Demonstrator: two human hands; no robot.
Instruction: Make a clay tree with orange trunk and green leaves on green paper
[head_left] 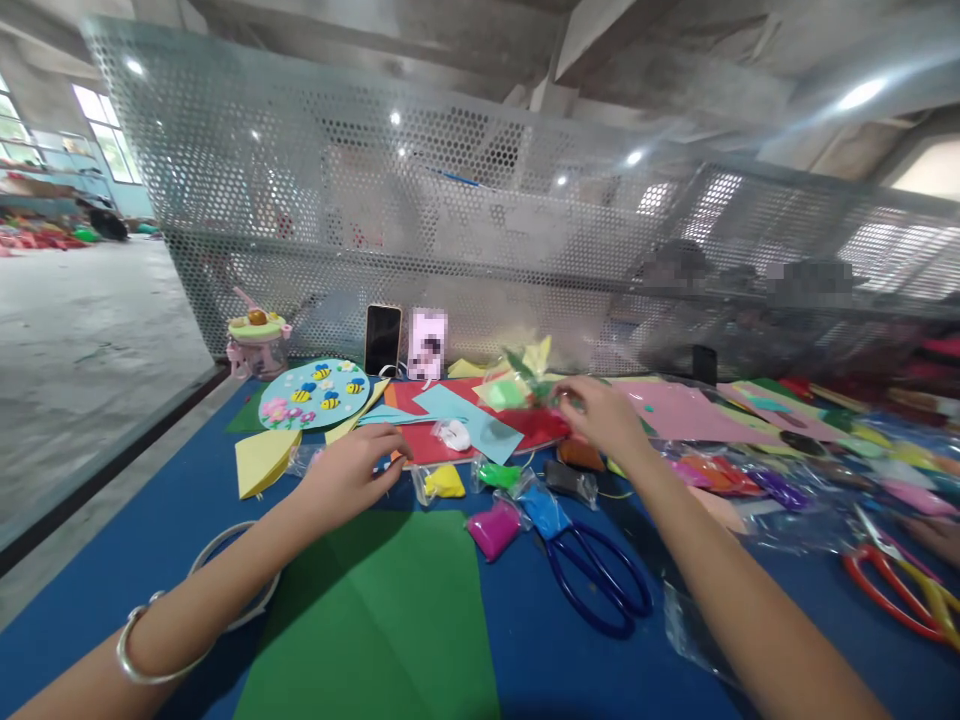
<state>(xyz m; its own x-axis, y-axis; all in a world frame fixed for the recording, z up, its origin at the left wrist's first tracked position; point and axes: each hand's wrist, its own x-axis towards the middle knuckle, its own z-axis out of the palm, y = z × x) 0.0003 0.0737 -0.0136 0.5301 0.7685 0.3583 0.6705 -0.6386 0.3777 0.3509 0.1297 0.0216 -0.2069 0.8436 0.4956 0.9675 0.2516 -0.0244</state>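
Observation:
My left hand (356,465) hovers over the table's left middle, fingers loosely stretched and thumb apart. Beneath its fingertips a small packet with orange and blue shows only partly. My right hand (592,410) is farther back, fingers curled in a pinch; what they grip, if anything, is blurred. Just left of it are a light green clay packet (508,393) and a yellow paper flower (537,356) with green leaves, both smeared. Between my hands lie packets of white clay (453,434), yellow clay (445,482), green clay (499,475) and magenta clay (493,530).
Blue-handled scissors (600,580) lie right of a green paper sheet (375,620). A round bee picture (315,394) sits at back left, near a phone (382,340). A perforated metal panel (450,220) stands behind. Red-handled scissors (892,595) are at far right, near another person's hand.

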